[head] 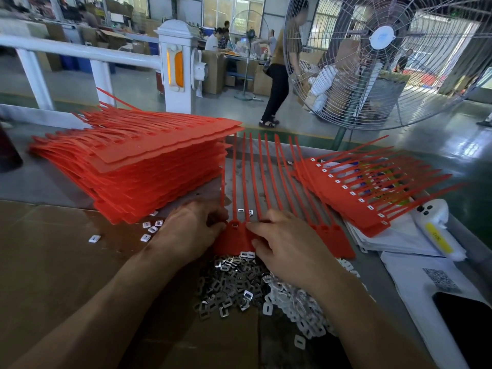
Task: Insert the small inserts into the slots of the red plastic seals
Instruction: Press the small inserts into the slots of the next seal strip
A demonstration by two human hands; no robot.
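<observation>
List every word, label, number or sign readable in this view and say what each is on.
No text reads clearly enough to quote.
QR code on the white sheet: a pattern only, no letters legible.
Yellow label on the white device: dark marks, too blurred to read.
Colourful printed packaging under the finished red seals: print hidden and blurred.
Fan hub: badge unreadable.

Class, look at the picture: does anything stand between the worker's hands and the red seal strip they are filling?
Nothing visible does. The left hand and right hand already rest on the seal strip, with the insert pile just below it.
</observation>
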